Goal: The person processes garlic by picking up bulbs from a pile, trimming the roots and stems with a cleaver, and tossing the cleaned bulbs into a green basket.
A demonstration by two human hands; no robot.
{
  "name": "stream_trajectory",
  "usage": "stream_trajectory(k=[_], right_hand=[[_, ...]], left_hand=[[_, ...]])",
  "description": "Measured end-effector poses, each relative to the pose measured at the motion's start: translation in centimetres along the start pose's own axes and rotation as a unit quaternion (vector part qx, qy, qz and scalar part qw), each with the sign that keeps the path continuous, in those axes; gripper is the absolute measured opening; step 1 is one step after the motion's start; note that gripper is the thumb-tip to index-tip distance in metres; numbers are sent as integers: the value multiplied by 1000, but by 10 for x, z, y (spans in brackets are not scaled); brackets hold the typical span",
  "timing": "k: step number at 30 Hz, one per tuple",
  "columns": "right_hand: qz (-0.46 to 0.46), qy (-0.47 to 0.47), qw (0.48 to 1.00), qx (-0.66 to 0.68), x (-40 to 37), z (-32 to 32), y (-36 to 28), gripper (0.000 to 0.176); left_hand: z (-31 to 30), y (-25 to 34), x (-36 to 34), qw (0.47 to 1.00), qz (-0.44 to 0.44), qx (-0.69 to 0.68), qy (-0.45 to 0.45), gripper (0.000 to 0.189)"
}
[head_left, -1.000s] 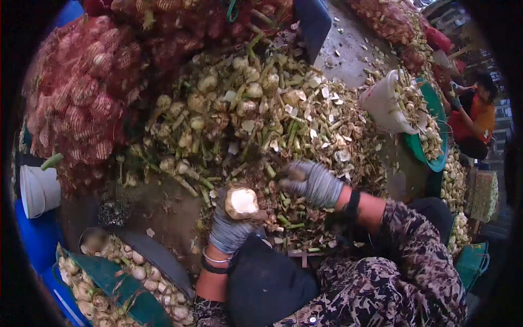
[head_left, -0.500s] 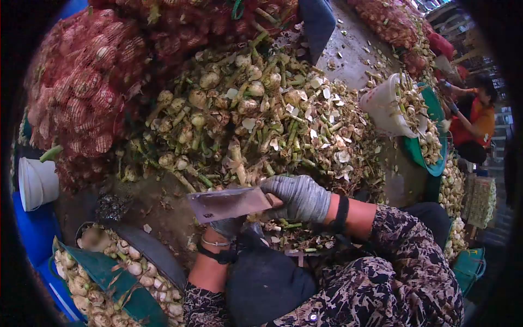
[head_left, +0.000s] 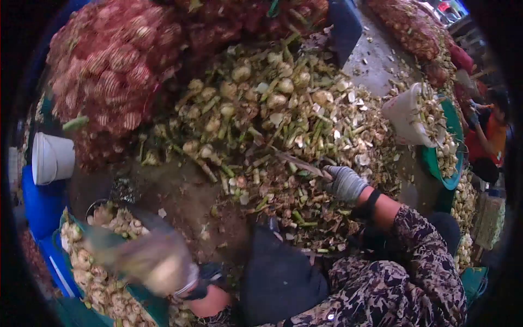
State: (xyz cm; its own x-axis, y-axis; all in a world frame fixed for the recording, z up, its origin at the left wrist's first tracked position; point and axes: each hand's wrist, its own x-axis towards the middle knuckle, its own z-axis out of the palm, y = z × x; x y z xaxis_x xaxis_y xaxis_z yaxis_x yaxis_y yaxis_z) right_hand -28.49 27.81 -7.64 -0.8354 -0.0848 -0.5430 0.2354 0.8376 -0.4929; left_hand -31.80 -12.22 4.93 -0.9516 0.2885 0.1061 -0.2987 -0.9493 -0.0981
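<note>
My right hand (head_left: 347, 184), in a grey knit glove, is closed round the handle of a cleaver (head_left: 298, 162). The blade points left over the front of a heap of garlic bulbs with stalks (head_left: 245, 90), and it looks nearly edge-on. At the lower left my left hand (head_left: 155, 264) is smeared by motion above a green container (head_left: 155, 305) of trimmed garlic bulbs (head_left: 90, 267). A pale rounded blur shows at that hand; I cannot make out whether it is a bulb. Cut stalks and peelings (head_left: 272, 199) lie between my hands.
Red mesh sacks of garlic (head_left: 117, 65) stand at the back left, near a white bucket (head_left: 53, 158). At right, a tipped white bucket (head_left: 400, 117) spills garlic into a green basin (head_left: 455, 141). Another person (head_left: 487, 136) sits beyond it.
My left hand has swung from beside the cleaver down left to the garlic container. My right hand has moved the cleaver rightward and turned its blade. The view has shifted a little.
</note>
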Motion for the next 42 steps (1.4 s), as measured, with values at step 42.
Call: stream_trajectory(k=[42], right_hand=[[-210, -29, 968, -135, -25, -37, -130, 18]], left_hand=[[-136, -51, 5, 613, -191, 766, 33, 39]])
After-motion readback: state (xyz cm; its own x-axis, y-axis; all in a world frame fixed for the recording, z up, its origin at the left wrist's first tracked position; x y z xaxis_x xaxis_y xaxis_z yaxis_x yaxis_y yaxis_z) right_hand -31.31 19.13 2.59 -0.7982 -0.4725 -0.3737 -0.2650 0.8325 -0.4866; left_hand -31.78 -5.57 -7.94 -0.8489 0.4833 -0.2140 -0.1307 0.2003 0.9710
